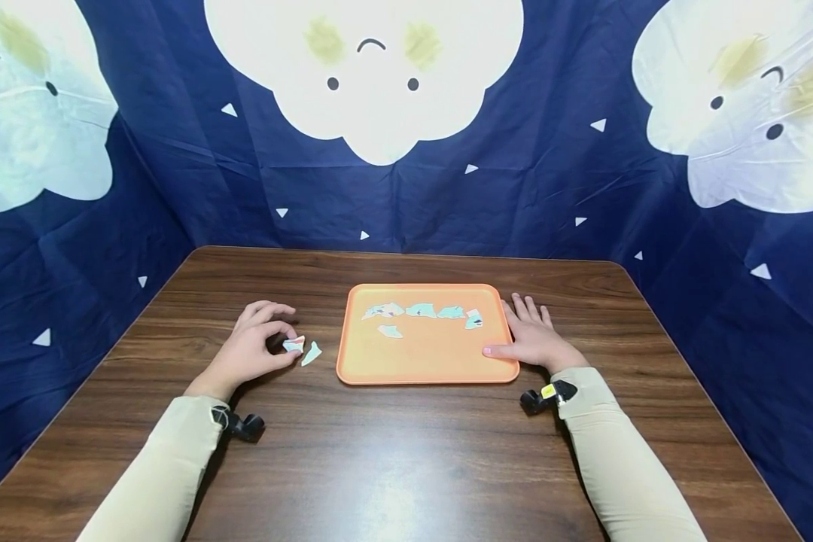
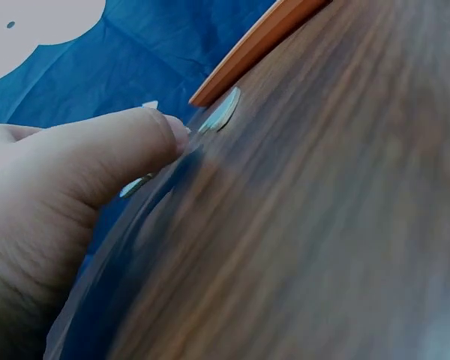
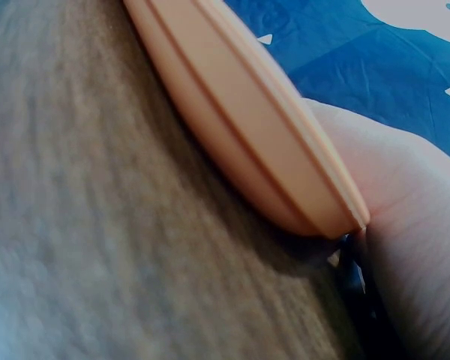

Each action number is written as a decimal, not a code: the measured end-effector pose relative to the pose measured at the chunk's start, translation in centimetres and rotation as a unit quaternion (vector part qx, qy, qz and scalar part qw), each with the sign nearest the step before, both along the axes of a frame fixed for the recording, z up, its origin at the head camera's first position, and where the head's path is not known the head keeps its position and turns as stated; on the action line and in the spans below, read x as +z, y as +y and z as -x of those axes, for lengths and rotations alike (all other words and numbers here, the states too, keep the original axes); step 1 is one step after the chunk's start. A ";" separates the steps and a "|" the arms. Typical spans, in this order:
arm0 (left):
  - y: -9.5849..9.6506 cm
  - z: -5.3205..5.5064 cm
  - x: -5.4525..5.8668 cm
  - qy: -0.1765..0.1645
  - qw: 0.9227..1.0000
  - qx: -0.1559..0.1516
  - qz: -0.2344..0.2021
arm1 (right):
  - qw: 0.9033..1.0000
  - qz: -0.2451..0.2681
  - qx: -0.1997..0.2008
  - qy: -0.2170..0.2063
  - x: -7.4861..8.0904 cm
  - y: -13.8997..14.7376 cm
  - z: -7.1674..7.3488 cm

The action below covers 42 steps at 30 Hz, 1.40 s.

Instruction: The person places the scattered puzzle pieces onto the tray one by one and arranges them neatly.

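My left hand (image 1: 252, 348) is at the left of the tray, pinching a small white, red and blue puzzle piece (image 1: 294, 344) between thumb and forefinger, low over the table. Just right of it a pale green puzzle piece (image 1: 311, 354) lies on the wood. In the left wrist view the thumb hides most of the pinched piece. My right hand (image 1: 535, 336) rests at the right edge of the orange tray (image 1: 413, 365), its thumb over the rim and its fingers spread straight beside it. A row of puzzle pieces (image 1: 421, 309) lies in the tray, with a single piece (image 1: 390, 331) below.
The brown wooden table (image 1: 379, 452) carries the tray near its far middle. A dark blue curtain (image 1: 406, 203) with white clouds stands behind and at both sides. A black wrist camera (image 1: 244, 427) is strapped to the left sleeve, another (image 1: 540, 399) to the right one.
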State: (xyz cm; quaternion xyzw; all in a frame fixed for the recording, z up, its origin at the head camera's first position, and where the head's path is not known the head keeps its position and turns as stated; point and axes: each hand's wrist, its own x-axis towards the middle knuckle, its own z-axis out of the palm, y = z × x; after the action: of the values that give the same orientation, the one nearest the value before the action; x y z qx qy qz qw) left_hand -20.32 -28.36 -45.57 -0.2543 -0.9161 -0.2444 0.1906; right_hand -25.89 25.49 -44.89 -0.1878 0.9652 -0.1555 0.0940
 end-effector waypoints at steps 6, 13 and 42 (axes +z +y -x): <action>1.8 0.5 0.2 -0.021 1.000 0.000 -0.019 | 1.000 0.006 0.001 0.002 0.0 0.0 0.0; 4.1 1.4 0.1 -0.025 0.999 -0.012 -0.041 | 1.000 0.009 0.000 0.000 0.1 0.0 0.1; 11.3 3.6 1.6 -0.035 0.999 -0.032 -0.014 | 1.000 0.007 0.000 0.004 0.3 0.0 -0.3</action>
State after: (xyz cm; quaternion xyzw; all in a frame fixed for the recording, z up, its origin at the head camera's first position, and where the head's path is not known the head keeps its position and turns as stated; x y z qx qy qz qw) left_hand -23.89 -17.09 -43.98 -0.2721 -0.9102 -0.2715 0.1542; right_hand -25.60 25.54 -44.63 -0.1892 0.9645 -0.1613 0.0889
